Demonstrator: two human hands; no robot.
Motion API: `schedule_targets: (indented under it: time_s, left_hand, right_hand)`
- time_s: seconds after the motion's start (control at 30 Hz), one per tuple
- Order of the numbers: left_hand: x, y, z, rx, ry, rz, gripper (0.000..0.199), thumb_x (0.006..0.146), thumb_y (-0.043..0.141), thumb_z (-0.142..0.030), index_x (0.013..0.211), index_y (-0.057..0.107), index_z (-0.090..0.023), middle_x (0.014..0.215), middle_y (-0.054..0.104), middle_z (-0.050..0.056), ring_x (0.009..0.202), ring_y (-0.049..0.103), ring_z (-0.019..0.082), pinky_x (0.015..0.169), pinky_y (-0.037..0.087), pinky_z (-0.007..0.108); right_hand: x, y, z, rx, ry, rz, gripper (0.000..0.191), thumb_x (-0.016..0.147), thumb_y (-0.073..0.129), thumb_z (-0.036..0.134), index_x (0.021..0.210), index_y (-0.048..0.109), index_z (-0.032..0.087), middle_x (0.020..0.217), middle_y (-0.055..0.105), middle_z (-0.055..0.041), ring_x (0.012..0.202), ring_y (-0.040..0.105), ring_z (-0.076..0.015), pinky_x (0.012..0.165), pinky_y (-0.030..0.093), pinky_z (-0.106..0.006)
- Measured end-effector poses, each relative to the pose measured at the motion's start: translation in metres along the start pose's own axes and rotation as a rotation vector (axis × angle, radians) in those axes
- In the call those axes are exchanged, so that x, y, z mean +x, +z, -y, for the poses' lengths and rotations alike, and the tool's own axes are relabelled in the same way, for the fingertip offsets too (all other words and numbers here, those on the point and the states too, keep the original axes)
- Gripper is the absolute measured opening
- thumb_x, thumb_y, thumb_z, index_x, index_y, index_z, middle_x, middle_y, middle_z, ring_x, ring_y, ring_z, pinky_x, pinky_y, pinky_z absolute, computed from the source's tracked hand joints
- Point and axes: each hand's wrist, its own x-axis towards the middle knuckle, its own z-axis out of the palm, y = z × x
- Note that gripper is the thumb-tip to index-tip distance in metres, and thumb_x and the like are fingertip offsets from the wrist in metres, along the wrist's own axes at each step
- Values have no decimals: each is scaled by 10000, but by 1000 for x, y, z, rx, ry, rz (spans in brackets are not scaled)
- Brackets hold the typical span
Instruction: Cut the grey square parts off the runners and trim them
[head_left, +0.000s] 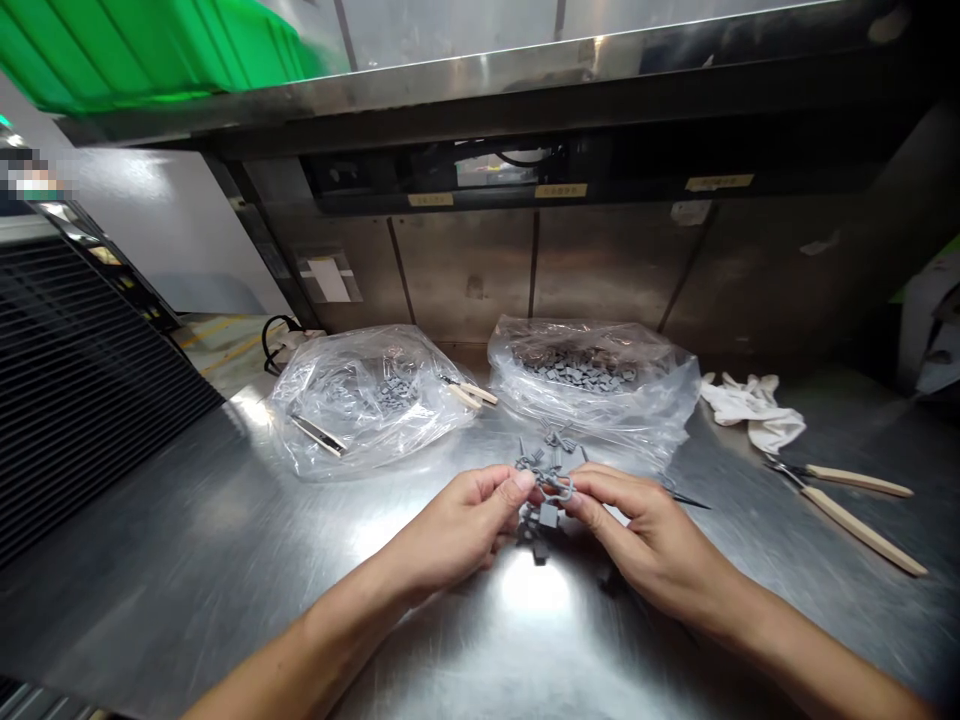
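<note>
At frame left, a clear bag [397, 445] contains small grey parts [395, 392], presumably keeping them together. Lower centre, the left hand [466, 515] pinches one side of a grey plastic piece [553, 484], apparently steadying it; that piece sits between the hands, and the right hand [643, 525] pinches its opposite side. Far right, splayed pliers [862, 530] lie seemingly within reach.

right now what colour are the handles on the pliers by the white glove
The handles are pale beige, clearest in the head view.
</note>
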Motion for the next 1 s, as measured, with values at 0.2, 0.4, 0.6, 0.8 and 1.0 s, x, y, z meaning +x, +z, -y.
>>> schedule_targets:
  time_s: [0.2, 0.4, 0.6, 0.8, 1.0]
  left_hand:
    - [3, 5, 3, -296, -107, 66, 393, 891, 598, -595, 834, 464, -229, 579, 255, -114, 488, 103, 69, 414, 60, 186]
    - [4, 2, 3, -320, -159, 102, 404, 928, 528, -573, 770, 488, -203, 585, 258, -100, 472, 114, 59, 378, 67, 166]
    - [2, 9, 1, -316, -58, 97, 370, 922, 611, -457, 715, 437, -203, 561, 239, -108, 458, 110, 46, 368, 104, 141]
    - [3, 15, -5, -373, 26, -29, 354, 936, 572, -431, 710, 407, -214, 571, 217, -108, 457, 112, 50, 361, 141, 134]
    - [11, -17, -11, -283, -6, -268, 267, 895, 510, -346, 707, 358, -231, 577, 196, -110, 447, 113, 64, 356, 121, 134]
  right_hand:
    - [0, -2, 8, -59, -14, 24, 242, 1019, 514, 317, 847, 646, 209, 776, 624, -11, 724, 548, -163, 687, 415, -304]
    - [1, -7, 12, -155, -68, 93, 268, 1034, 442, 276, 811, 574, 208, 729, 549, -5, 682, 507, -158, 634, 393, -303]
    - [2, -13, 14, -253, -143, 68, 235, 1018, 454, 234, 816, 569, 204, 751, 560, -8, 690, 520, -150, 645, 398, -288]
    - [7, -16, 22, -291, -145, -123, 179, 998, 463, 212, 913, 620, 211, 790, 640, -29, 721, 579, -167, 667, 446, -296]
    - [-3, -86, 17, -484, 164, -543, 259, 980, 522, 442, 874, 673, 260, 726, 645, -24, 645, 569, -161, 568, 416, -290]
